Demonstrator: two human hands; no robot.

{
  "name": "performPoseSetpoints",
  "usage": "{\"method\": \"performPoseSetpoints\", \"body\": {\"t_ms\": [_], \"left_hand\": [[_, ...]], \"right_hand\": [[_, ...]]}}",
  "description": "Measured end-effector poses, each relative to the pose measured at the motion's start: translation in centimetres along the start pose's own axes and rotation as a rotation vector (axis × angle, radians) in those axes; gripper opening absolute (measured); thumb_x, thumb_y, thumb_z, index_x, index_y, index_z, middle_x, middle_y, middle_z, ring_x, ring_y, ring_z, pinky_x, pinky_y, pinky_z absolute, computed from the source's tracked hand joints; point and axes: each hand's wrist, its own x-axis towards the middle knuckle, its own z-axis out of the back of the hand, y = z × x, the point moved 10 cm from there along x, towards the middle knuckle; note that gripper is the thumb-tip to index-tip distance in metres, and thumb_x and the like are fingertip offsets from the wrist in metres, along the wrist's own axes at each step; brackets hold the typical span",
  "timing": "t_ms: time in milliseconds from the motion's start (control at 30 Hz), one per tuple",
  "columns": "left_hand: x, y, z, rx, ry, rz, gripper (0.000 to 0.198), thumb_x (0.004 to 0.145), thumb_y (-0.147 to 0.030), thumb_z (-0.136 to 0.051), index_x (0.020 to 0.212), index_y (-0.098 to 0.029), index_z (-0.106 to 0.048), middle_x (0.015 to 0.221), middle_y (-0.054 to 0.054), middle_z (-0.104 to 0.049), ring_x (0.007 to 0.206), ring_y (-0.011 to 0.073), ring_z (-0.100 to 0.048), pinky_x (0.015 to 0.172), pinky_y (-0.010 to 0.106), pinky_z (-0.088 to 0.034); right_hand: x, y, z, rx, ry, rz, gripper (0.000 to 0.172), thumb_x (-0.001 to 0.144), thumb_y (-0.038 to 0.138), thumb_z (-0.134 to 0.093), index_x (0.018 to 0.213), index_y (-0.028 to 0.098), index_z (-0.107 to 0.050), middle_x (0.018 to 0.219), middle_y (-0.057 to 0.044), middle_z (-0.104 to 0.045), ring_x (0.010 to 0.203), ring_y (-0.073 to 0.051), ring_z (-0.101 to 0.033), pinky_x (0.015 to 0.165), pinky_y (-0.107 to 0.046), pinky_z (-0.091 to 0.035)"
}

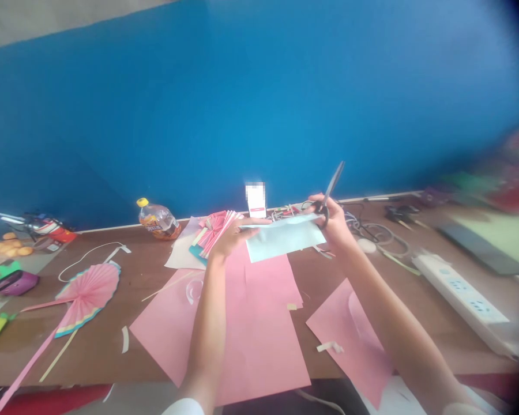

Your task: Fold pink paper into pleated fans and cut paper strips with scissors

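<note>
A light blue sheet of paper (285, 237) is stretched between my two hands above the table. My left hand (231, 236) pinches its left end between thumb and fingers. At the right end, my right hand (334, 222) holds a pair of scissors (334, 181) by the dark handles, blades pointing up and away from the paper. The right fingers also appear to touch the paper's right edge. Below lie pink sheets of paper (259, 328), and another pink sheet (350, 340) rests under my right forearm.
A pink pleated paper fan (90, 294) lies at left, with a drink bottle (158, 220) farther back. Folded striped paper (218, 230) lies behind my left hand. A phone (256, 200) stands against the blue wall (242, 104). On the right are cables (380, 233) and a power strip (462, 300).
</note>
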Motion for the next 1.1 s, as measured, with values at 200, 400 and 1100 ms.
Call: {"method": "performPoseSetpoints", "body": {"t_ms": [200, 400, 1100], "left_hand": [[-0.7, -1.0, -0.5, -0.097, 0.094, 0.017, 0.022, 0.087, -0.032, -0.061, 0.097, -0.019, -0.076, 0.087, 0.006, -0.072, 0.071, 0.0163, -0.063, 0.066, 0.027, -0.048], [-0.7, -1.2, -0.9, 0.077, 0.156, 0.073, 0.029, 0.087, -0.018, -0.053, 0.107, -0.02, -0.074, 0.101, 0.006, -0.07, 0.08, 0.0152, -0.062, 0.073, 0.028, -0.048], [1.9, 0.9, -9.0, -0.174, 0.231, 0.185, 0.049, 0.086, -0.049, -0.063, 0.123, -0.017, -0.059, 0.115, 0.013, -0.066, 0.103, 0.0247, -0.064, 0.081, 0.032, -0.051]], "right_hand": [[0.5, -2.2, 0.1, 0.083, 0.007, -0.172, 0.044, 0.073, 0.034, -0.071, 0.115, 0.027, -0.06, 0.086, -0.001, -0.068, 0.066, -0.015, -0.061, 0.055, -0.026, -0.048], [-0.2, -4.5, -0.9, -0.036, 0.171, -0.369, 0.031, 0.077, 0.045, -0.07, 0.098, 0.024, -0.063, 0.085, -0.001, -0.064, 0.07, -0.015, -0.058, 0.054, -0.024, -0.044], [-1.8, -2.5, -4.7, -0.215, 0.362, -0.272, 0.049, 0.067, 0.034, -0.079, 0.109, 0.022, -0.057, 0.074, -0.002, -0.069, 0.057, -0.015, -0.06, 0.051, -0.025, -0.045]]}}
